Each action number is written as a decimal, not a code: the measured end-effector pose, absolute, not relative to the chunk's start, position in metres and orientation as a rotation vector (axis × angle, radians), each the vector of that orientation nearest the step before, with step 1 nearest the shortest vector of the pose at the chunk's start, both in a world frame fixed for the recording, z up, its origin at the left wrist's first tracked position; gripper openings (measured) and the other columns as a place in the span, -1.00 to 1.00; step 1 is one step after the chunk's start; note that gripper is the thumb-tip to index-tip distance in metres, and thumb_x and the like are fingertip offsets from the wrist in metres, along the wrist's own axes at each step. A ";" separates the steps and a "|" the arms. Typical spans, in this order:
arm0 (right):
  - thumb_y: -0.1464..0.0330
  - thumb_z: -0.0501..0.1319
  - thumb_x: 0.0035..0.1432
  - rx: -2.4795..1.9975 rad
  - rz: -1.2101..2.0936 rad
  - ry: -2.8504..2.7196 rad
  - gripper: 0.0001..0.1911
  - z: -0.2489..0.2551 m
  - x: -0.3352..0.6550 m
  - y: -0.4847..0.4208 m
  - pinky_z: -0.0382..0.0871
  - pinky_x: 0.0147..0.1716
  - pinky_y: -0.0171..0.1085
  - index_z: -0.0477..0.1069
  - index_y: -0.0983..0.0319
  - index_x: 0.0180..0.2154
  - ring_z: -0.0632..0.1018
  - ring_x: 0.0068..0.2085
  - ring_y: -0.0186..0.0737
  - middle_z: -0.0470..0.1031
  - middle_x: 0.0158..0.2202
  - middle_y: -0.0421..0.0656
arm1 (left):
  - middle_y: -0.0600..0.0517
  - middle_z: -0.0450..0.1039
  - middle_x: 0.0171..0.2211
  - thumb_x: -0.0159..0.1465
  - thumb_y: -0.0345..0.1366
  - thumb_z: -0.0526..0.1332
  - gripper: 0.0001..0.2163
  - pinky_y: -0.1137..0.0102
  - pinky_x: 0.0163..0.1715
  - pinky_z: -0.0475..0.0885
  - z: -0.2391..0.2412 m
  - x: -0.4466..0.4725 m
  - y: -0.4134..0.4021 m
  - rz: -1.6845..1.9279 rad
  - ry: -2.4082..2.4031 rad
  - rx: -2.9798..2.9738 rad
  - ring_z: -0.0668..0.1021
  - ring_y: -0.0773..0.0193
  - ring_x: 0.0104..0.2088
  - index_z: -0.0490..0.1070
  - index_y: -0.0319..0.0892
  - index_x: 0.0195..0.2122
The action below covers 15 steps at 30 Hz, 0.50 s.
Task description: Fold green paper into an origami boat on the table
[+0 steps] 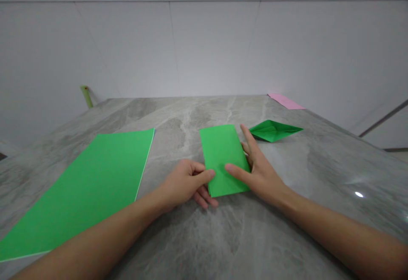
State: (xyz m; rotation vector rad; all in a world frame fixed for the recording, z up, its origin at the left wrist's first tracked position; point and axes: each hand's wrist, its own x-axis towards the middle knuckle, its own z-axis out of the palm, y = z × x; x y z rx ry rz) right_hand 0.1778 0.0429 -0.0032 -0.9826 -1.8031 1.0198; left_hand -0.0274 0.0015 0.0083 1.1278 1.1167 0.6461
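Note:
A folded sheet of green paper (pixel 223 150) is held between both hands just above the grey table. My left hand (pixel 193 182) pinches its lower left edge, thumb on top and fingers beneath. On the other side, my right hand (pixel 255 169) grips the right edge, its thumb lying on the face and the index finger stretched up past the edge. The remaining right fingers are partly hidden behind the paper. Just beyond the right hand lies a folded green paper shape (pixel 276 130), pointed at its right end; its left end is partly covered by that hand.
Large green sheets (pixel 86 190) lie at the left, partly under the left forearm. A pink paper (pixel 287 101) rests at the far right edge of the marbled table (pixel 178 118). A pale green strip (pixel 86 96) stands at the back left by the white wall (pixel 210 46).

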 end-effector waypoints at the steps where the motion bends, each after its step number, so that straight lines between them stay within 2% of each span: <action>1: 0.13 0.36 0.07 -0.976 0.869 -1.955 -0.08 -0.003 0.179 0.042 0.28 0.15 0.16 -0.01 -0.02 0.36 0.29 0.27 0.14 0.10 0.36 -0.01 | 0.05 0.49 -0.62 0.18 -0.03 0.26 -0.68 0.47 -0.62 0.46 0.009 -0.029 0.003 0.641 1.138 1.073 0.63 0.23 -0.55 0.39 -0.23 -0.45; 3: 0.11 0.39 0.03 -0.927 0.594 -2.240 -0.36 0.000 0.180 0.038 0.06 0.23 0.25 0.40 -0.01 0.16 0.03 0.37 0.26 -0.08 0.42 -0.09 | 0.06 0.49 -0.61 0.17 -0.06 0.29 -0.70 0.50 -0.64 0.44 0.009 -0.032 0.004 0.619 1.169 0.989 0.62 0.24 -0.55 0.40 -0.24 -0.41; 4: 0.10 0.39 0.03 -0.883 0.511 -2.362 -0.47 0.002 0.180 0.037 -0.02 0.25 0.28 0.49 -0.01 0.07 -0.04 0.39 0.29 -0.09 0.43 -0.11 | 0.05 0.50 -0.60 0.16 -0.08 0.30 -0.71 0.52 -0.65 0.43 0.010 -0.033 0.004 0.600 1.178 0.969 0.62 0.26 -0.55 0.40 -0.24 -0.40; 6: 0.08 0.37 0.06 -0.777 0.467 -2.554 -0.49 0.004 0.179 0.034 -0.10 0.25 0.31 0.49 -0.05 0.07 -0.08 0.39 0.29 -0.05 0.42 -0.11 | 0.02 0.52 -0.57 0.16 -0.09 0.32 -0.71 0.54 -0.64 0.42 0.010 -0.036 0.004 0.528 1.177 0.968 0.62 0.29 -0.55 0.41 -0.25 -0.40; 10: 0.08 0.31 0.13 -0.730 0.547 -2.743 -0.37 0.005 0.177 0.035 -0.10 0.25 0.31 0.31 -0.03 0.23 0.07 0.37 0.24 0.13 0.36 -0.01 | -0.01 0.55 -0.53 0.17 -0.06 0.28 -0.69 0.53 -0.66 0.44 0.013 -0.042 0.006 0.348 1.209 1.064 0.61 0.29 -0.56 0.44 -0.26 -0.46; 15: 0.06 0.27 0.17 -0.820 0.510 -2.803 -0.43 0.004 0.175 0.040 -0.03 0.24 0.29 0.38 0.03 0.19 0.12 0.34 0.28 0.19 0.33 0.05 | 0.06 0.51 -0.60 0.17 -0.08 0.23 -0.71 0.56 -0.79 0.31 0.019 -0.054 0.014 0.252 1.448 1.336 0.50 0.37 -0.73 0.38 -0.21 -0.52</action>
